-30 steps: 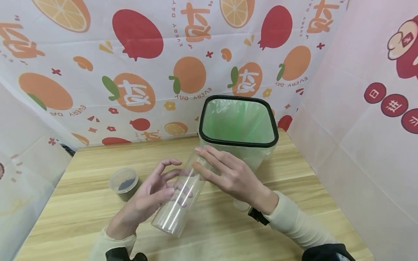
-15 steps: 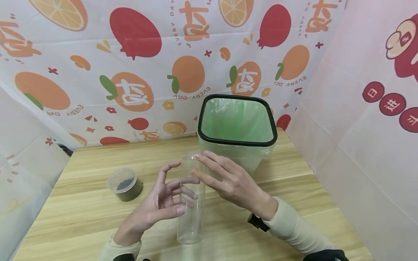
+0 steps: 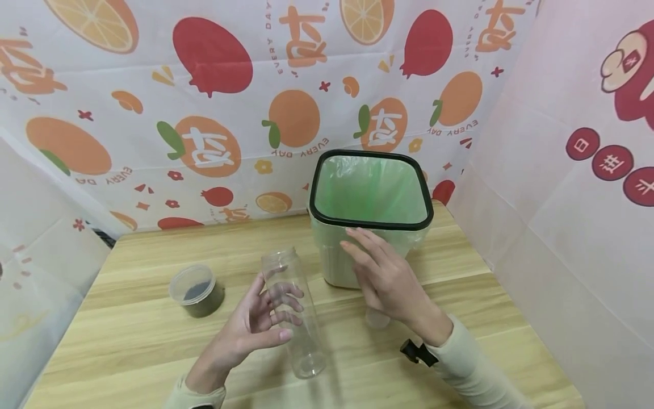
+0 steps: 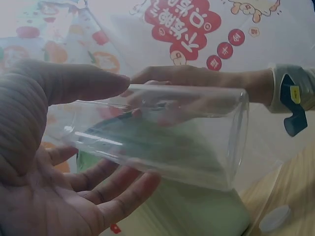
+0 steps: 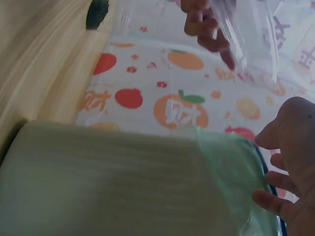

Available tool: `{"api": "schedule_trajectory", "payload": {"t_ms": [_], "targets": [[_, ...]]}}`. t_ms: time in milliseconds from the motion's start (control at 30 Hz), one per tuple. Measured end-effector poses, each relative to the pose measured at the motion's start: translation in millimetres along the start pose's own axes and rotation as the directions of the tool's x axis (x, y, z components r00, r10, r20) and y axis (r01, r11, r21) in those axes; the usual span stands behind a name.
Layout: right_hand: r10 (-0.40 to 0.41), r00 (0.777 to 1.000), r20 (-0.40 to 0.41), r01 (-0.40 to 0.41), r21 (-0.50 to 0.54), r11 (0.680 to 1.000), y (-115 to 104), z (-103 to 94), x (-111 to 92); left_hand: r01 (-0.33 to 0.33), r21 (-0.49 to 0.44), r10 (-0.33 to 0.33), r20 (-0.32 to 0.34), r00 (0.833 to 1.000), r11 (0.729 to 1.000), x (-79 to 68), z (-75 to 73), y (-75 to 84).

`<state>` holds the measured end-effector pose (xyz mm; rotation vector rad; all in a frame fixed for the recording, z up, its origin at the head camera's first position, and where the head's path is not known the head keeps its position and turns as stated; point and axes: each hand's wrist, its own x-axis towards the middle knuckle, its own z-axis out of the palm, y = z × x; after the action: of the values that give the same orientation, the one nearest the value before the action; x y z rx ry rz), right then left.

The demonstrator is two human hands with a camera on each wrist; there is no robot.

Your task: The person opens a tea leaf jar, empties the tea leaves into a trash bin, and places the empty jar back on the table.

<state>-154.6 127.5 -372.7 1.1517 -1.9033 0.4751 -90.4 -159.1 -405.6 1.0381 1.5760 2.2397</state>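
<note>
A clear, open-topped plastic bottle (image 3: 308,355) leans slightly left in the head view, low over the table. My left hand (image 3: 236,336) holds it, thumb on the near side and curled fingers seen through the clear wall behind. In the left wrist view the bottle (image 4: 197,137) spans between thumb and fingers. My right hand (image 3: 390,278), apart from the bottle, has relaxed fingers in front of the bin and holds nothing. A small translucent round lid (image 3: 377,319) lies on the table beneath it, partly covered in the head view.
A pale bin (image 3: 339,258) with a black rim and green liner bag stands at the back right. Left of my left hand sits a small lidded tub (image 3: 201,301) with dark contents. Patterned cloth (image 3: 301,51) hangs behind the wooden table (image 3: 128,318).
The bottle has swung from leaning right to leaning slightly left, its base moving right. My right hand has come off the bottle's top and moved right, exposing the bottle's mouth.
</note>
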Motion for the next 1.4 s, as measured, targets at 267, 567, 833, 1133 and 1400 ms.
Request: {"api": "schedule_trajectory", "payload": {"t_ms": [267,567,833,1133,1400], "targets": [[0.048,0.998,-0.028,-0.047,0.043,0.998,9,-1.4,-21,0.03,0.142,-0.012,-0.122,0.992,0.989,-7.2,-0.2,-4.8],[0.105,0.994,-0.014,-0.104,0.057,0.993,11,2.6,-45,0.064,0.29,0.003,-0.227,0.974,0.955,-10.8,-1.3,-14.2],[0.178,0.979,0.102,-0.182,0.042,0.982,9,9.4,-70,0.135,0.414,0.003,-0.317,0.949,0.9,-14.3,-0.3,-22.0],[0.287,0.899,0.332,-0.299,-0.014,0.954,5,23.8,-99,0.238,0.474,-0.04,-0.391,0.92,0.848,-17.5,6.5,-32.8],[0.385,0.766,0.516,-0.405,-0.079,0.911,2,32.1,-119,0.272,0.498,-0.052,-0.411,0.91,0.823,-20.8,7.8,-39.9]]}}
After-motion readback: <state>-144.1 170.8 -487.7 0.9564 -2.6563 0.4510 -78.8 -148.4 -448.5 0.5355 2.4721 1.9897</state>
